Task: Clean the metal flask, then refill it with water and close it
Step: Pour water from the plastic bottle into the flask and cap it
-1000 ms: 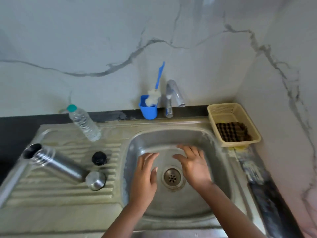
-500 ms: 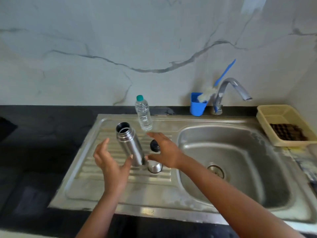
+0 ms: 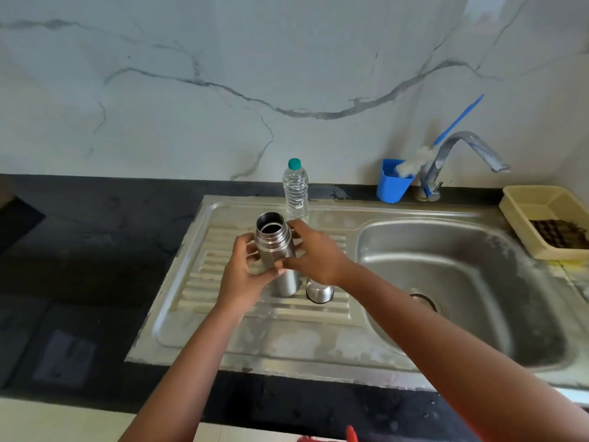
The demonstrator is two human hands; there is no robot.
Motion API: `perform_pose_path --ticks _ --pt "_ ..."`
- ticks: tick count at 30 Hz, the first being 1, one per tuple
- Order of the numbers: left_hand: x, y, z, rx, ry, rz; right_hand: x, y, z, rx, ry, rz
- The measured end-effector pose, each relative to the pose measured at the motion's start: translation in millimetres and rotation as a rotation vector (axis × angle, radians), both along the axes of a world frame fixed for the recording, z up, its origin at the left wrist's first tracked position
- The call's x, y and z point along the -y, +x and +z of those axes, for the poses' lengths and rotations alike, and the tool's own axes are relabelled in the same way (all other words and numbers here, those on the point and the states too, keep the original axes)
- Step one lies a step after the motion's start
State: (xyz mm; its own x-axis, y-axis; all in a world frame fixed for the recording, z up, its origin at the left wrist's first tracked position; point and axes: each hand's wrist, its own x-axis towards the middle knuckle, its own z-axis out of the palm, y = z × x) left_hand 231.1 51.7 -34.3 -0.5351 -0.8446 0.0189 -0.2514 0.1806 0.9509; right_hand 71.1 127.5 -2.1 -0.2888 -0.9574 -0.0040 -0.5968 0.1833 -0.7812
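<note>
Both hands are closed around one item — the metal flask. The left hand is wrapped round the flask body from the left, with the thumb and fingers curled against the steel. The right hand grips from the right side, with the thumb pressed on the front of the body and the fingers curled behind the neck. The flask is held upright, slightly tilted, over the ribbed drainboard of the steel sink unit, near the drainboard's back edge. Whether its base rests on the ribs cannot be told. Its mouth is uncovered, and the threaded neck and dark interior are exposed.

A steel cup-lid is seen standing on the drainboard just beside the flask, on its right, partly hidden under the right wrist. A clear plastic water bottle with a green cap is stood upright at the back edge of the drainboard, directly behind the flask. The sink basin occupies the right half of the unit, with its drain partly covered by the right forearm.

On the dark countertop behind the basin, a blue cup is placed — a blue-handled brush leans out of it — beside a chrome tap. A cream plastic basket holding a dark scouring pad is set at the basin's far right corner.
</note>
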Motion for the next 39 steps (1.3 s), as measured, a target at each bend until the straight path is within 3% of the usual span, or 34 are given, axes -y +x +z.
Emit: perform_pose_path --ticks 16,22,27,30,32,35,39 --pt "-28 86 4 0.135 0.04 -0.066 -31 59 -5 -0.078 0.007 0.116" --pt "-30 87 5 0.186 0.017 -0.116 -34 59 -1 -0.047 0.048 0.154" --pt "-34 90 19 0.259 0.005 -0.291 -33 50 -3 0.075 0.174 0.2" --pt "-24 97 45 0.313 0.099 -0.406 -30 34 6 0.13 0.173 0.146" --pt "-6 95 67 0.207 0.17 -0.463 -24 21 10 0.153 0.162 0.07" --pt "30 67 90 0.079 0.138 -0.418 -4 -4 12 0.171 0.134 -0.059" --pt "87 -7 88 0.109 0.093 -0.351 38 -33 13 0.045 0.133 -0.153"
